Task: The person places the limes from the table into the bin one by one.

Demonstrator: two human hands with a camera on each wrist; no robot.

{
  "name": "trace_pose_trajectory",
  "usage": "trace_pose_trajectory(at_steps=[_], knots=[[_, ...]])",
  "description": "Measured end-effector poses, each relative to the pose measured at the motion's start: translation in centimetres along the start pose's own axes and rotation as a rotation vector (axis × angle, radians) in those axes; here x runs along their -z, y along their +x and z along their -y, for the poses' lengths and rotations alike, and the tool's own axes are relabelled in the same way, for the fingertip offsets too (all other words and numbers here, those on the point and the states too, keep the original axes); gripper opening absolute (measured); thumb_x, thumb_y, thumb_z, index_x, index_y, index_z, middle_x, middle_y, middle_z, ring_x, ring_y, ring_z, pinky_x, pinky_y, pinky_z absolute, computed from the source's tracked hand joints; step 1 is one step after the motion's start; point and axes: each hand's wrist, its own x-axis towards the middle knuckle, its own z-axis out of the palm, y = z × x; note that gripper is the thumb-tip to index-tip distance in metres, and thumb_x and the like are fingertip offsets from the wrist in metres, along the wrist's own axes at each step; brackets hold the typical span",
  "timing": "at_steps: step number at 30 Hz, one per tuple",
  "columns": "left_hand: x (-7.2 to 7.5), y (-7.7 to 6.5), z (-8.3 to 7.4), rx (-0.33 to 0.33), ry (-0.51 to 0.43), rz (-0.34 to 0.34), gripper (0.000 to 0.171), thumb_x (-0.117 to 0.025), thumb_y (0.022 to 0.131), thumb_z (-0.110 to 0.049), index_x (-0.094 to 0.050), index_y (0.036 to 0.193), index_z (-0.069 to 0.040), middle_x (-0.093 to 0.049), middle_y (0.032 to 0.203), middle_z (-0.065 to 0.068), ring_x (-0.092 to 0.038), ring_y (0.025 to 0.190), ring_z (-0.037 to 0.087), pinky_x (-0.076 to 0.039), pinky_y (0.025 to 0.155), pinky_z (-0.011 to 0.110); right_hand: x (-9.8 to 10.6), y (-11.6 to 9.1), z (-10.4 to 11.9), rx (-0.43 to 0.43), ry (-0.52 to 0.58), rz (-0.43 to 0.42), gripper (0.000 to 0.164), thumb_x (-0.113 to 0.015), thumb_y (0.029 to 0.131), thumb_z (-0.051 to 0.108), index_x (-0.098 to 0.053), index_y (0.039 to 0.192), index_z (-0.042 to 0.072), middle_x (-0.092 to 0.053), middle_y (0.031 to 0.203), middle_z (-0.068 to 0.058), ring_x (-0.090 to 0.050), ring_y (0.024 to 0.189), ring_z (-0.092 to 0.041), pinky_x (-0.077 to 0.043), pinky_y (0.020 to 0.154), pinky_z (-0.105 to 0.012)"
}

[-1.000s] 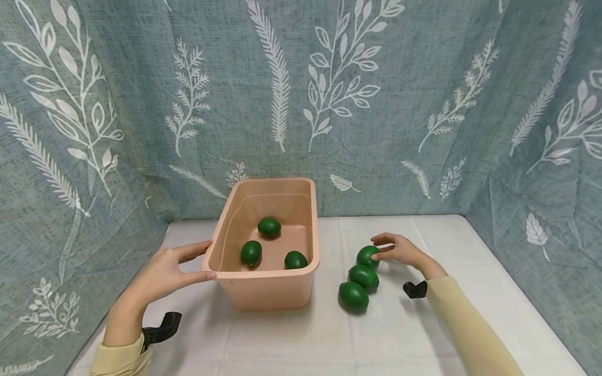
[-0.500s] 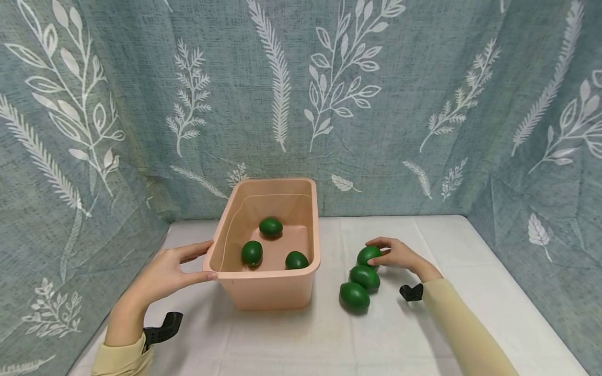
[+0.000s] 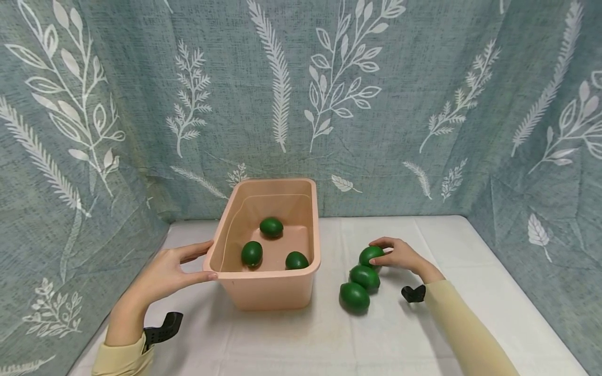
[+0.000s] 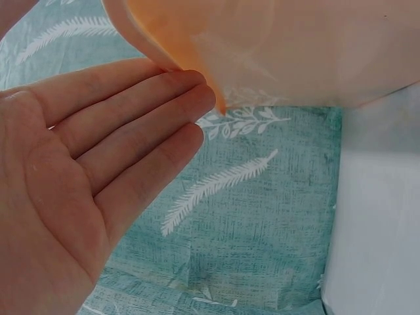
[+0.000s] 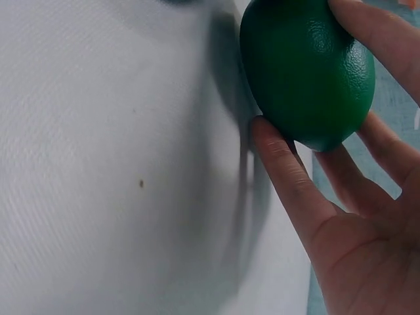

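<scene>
A peach-coloured plastic tub (image 3: 268, 292) stands left of centre, holding a green lime (image 3: 271, 227) at the back, another lime (image 3: 252, 253) at left and a third lime (image 3: 297, 260) near the front. My left hand (image 3: 162, 274) touches the tub's near-left rim with thumb and straight fingers; its flat fingers (image 4: 147, 125) show in the left wrist view. Right of the tub, my right hand (image 3: 397, 256) holds the farthest of three limes, this glossy lime (image 5: 308, 72), between thumb and fingers. Closer to me lie a middle lime (image 3: 364, 278) and the nearest lime (image 3: 355, 297).
A white cloth (image 3: 301, 344) covers the table. Blue-green curtains (image 3: 400, 130) with white leaf prints hang behind and along both sides. Black wrist mounts, such as the left one (image 3: 164, 328), stick out below the hands.
My right hand has moved in over the farthest lime, and its fingers have come round it. That lime has shifted slightly right. The left hand and tub stay put.
</scene>
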Motion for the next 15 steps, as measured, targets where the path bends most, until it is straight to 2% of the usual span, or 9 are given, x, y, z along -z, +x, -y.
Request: trace_pose_trajectory(at_steps=[9, 15], knots=[[0.0, -0.1, -0.2, 0.008, 0.002, -0.001, 0.071, -0.073, 0.079, -0.047, -0.052, 0.138, -0.014, -0.055, 0.136, 0.007, -0.055, 0.12, 0.038, -0.048, 0.09, 0.057, 1.8, -0.7, 1.0, 0.008, 0.016, -0.026, 0.064, -0.076, 0.079, 0.039, -0.055, 0.132, 0.008, -0.055, 0.13, -0.015, -0.057, 0.114, -0.033, -0.05, 0.092, -0.043], [0.0, -0.1, -0.2, -0.001, -0.005, 0.003, 0.071, -0.073, 0.08, -0.047, -0.052, 0.138, -0.013, -0.056, 0.136, 0.007, -0.055, 0.12, 0.038, -0.048, 0.091, 0.057, 2.9, -0.9, 2.4, 0.025, 0.052, -0.035, 0.066, -0.076, 0.079, 0.039, -0.054, 0.133, 0.009, -0.055, 0.13, -0.014, -0.057, 0.113, -0.031, -0.051, 0.091, -0.042]])
